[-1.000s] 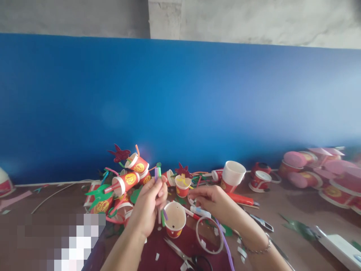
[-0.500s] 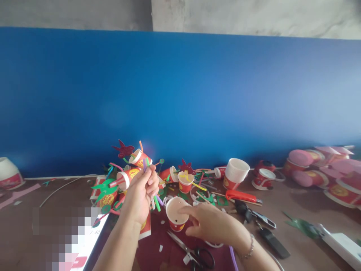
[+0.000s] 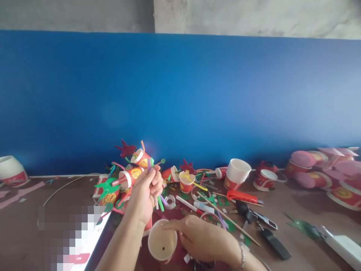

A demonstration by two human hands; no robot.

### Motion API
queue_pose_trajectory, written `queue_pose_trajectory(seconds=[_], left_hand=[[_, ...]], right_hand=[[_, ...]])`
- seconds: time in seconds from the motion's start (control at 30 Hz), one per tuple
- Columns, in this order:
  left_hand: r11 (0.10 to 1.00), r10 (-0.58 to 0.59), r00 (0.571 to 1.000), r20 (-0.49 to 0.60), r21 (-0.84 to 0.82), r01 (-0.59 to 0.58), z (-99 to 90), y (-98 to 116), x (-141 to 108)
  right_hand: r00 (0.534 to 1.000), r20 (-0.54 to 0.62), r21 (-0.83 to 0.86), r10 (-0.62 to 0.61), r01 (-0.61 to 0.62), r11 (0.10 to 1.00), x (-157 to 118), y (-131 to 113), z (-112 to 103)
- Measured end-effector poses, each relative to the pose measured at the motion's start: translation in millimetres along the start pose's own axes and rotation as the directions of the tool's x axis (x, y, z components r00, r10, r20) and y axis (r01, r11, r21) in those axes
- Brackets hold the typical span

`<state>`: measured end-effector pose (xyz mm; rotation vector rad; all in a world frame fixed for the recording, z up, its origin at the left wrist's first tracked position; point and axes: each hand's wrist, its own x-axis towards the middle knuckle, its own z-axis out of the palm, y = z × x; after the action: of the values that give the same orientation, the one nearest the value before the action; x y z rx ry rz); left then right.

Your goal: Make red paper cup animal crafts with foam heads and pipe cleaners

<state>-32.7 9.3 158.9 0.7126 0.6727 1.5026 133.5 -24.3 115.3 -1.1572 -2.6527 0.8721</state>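
My left hand (image 3: 145,194) is closed round a few drinking straws (image 3: 160,203), purple, green and white, with their ends poking out above and below the fist. Below it is a paper cup (image 3: 161,241), its open mouth facing me and small dark holes showing inside. My right hand (image 3: 207,237) grips this cup by its right rim, index finger reaching over the edge into the mouth; the thumb is mostly hidden. Scissors (image 3: 199,263) lie under my right hand, largely covered.
Behind my left hand are several red paper cups (image 3: 132,175) with straws and cut-outs. A stick (image 3: 228,218), a marker (image 3: 188,205), a red cutter (image 3: 241,196), keys (image 3: 244,210) and stacked cups (image 3: 238,173) lie rightward. A lit screen (image 3: 91,241) is at front left.
The paper cup has come towards me and left with my right hand, its mouth tilted more to me. A marker, a glue tube and a tape roll now show behind it.
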Motion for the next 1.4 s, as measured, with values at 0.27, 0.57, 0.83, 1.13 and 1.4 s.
queue_pose_trajectory(seconds=[0.27,0.57,0.83,1.13,1.4], left_hand=[[1.000,-0.006,1.000,0.021,-0.003,0.006,-0.4,1.3,-1.4],[1.000,-0.002,1.000,0.019,0.006,0.002,-0.4,-1.3,-0.6],[1.000,-0.014,1.000,0.028,0.002,0.014,-0.8,-3.1,-1.5],[1.000,-0.010,1.000,0.028,-0.002,0.010,-0.4,0.8,-1.8],[1.000,-0.006,0.999,0.038,-0.030,0.007,-1.4,3.0,-1.9]], right_hand=[[0.978,0.008,0.384,0.210,-0.197,0.902,-3.0,10.3,-15.8],[0.942,-0.300,0.353,0.152,-0.039,0.935,-0.2,15.3,-22.1],[0.957,-0.107,0.518,0.270,-0.179,0.837,0.8,23.0,-14.8],[0.943,-0.272,0.066,0.191,-0.179,0.982,8.5,23.8,-17.7],[0.990,-0.077,-0.094,0.117,-0.124,0.988,12.0,33.3,-6.6]])
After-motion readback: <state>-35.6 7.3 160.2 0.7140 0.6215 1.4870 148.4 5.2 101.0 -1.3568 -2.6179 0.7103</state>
